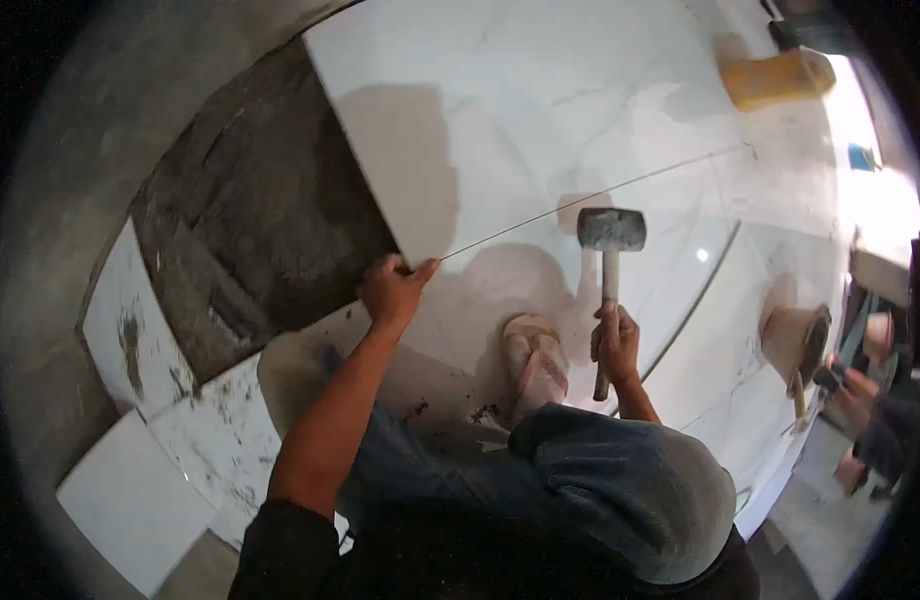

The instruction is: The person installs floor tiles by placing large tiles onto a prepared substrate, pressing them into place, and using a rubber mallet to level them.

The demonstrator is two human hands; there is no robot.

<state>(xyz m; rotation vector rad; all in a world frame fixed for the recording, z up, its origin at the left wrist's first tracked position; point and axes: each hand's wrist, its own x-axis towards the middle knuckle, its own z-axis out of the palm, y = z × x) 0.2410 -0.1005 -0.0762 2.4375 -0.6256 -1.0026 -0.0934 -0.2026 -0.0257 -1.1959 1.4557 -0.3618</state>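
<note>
My left hand (392, 290) is closed in a pinch on one end of a thin dark string (600, 193). From my fingertips the string runs taut across the white tiles (540, 80) toward the far right. In my right hand (617, 345) is a mallet (612, 229), gripped by its pale handle, with the grey-black head up and above the tiles. The left hand is at the tile edge, beside a bed of dark grey mortar or sand (270, 200). My foot in a light, dirty shoe (533, 365) rests on the tile between my hands.
White tiles with dark smears (130, 330) border the bed at left. A yellow object (775, 82) stands at the far right. Nearer are a brownish bucket-like container (792, 335) and another person's hand (856, 392) holding something dark. A dark gap (695, 303) runs between tiles.
</note>
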